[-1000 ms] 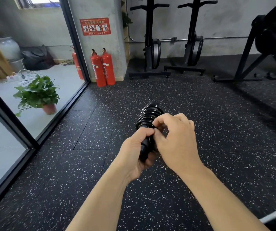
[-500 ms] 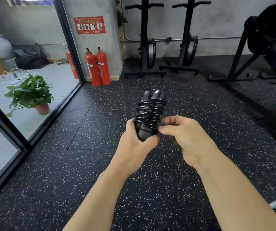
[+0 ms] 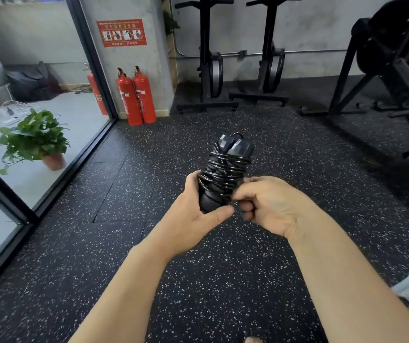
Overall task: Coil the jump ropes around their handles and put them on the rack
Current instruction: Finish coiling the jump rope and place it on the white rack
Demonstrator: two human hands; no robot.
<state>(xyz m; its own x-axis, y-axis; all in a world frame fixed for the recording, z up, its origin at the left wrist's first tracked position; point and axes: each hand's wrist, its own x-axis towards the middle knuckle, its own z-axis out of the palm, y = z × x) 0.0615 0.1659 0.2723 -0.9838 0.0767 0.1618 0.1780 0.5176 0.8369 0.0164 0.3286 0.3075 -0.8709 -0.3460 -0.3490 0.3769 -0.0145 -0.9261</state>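
Head view. The jump rope (image 3: 224,173) is held upright in front of the body, above the speckled floor (image 3: 124,219).

- Two black handles (image 3: 234,147) sit side by side, with the thin cord wound round them in many turns. The faceted caps stand clear above the top turn.
- Left hand (image 3: 193,216): fingers and thumb are curled round the bottom end of the handles. The wraps begin just above its fingers.
- Right hand (image 3: 272,206): fingers are curled in, and thumb and forefinger pinch the cord at the lowest turn, just beside the left thumb tip.

Judgement:
- Step in hand: probably fixing the loose end. The coiling looks almost done and the racking is not yet done. I cannot pick out the rack with certainty.
- Handling: the bundle is likely light. The handles are stiff and ribbed, so they should not slip.
- The cord is thin, glossy and probably springy, so the turns may spring loose if the tail is not tucked under.
- Best hold: round the middle, with fingers pressing across the wraps to pin them. Avoid the bare caps above them.
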